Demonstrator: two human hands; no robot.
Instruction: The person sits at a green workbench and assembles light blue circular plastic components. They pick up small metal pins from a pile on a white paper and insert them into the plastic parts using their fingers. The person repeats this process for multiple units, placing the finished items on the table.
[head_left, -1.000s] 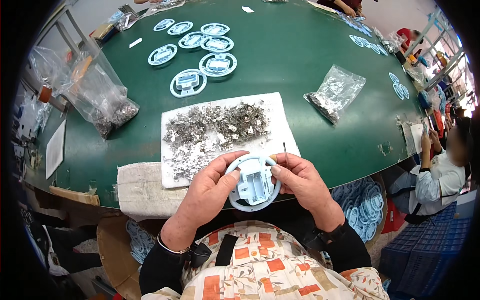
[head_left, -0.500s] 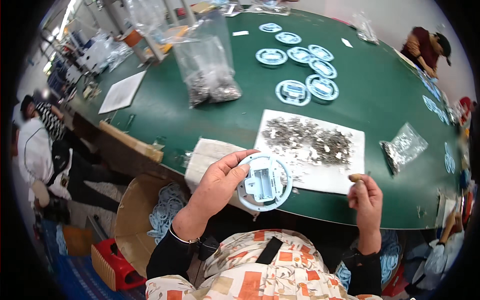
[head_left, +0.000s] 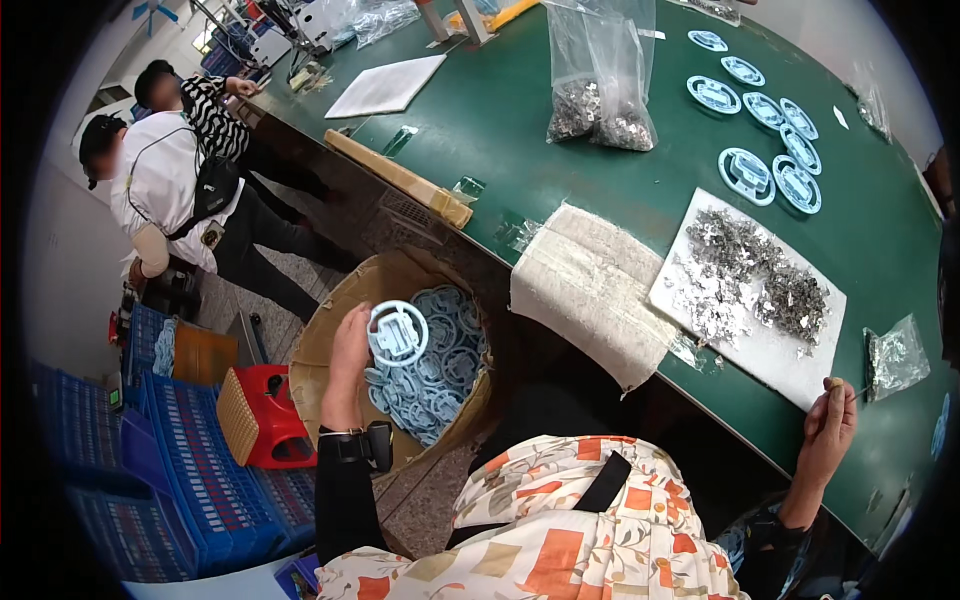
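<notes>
My left hand (head_left: 347, 352) is closed on the left edge of a light-blue round plastic part (head_left: 399, 338), a ring with a boxy middle. It holds the part over a round cardboard bin (head_left: 318, 383), in which many similar blue parts (head_left: 440, 385) lie heaped. At the table's right front, my right hand (head_left: 829, 430) pinches its thumb and fingers together. Something thin and dark seems to stick out of them, too small to name. That hand is by the corner of a white board (head_left: 765, 368) spread with small metal pieces (head_left: 735, 245).
On the green table (head_left: 500, 125) lie a beige cloth (head_left: 590, 280), bags of metal pieces (head_left: 625, 128), a smaller clear bag (head_left: 895, 360) and several blue ring parts (head_left: 747, 175). A red stool (head_left: 268, 415) and blue crates (head_left: 200, 470) stand left. Two people (head_left: 180, 185) stand beyond.
My left hand has swung from above the table's front edge to over the bin, carrying a blue ring part. My view has turned left. My right hand stays near the board, fingers still pinched.
</notes>
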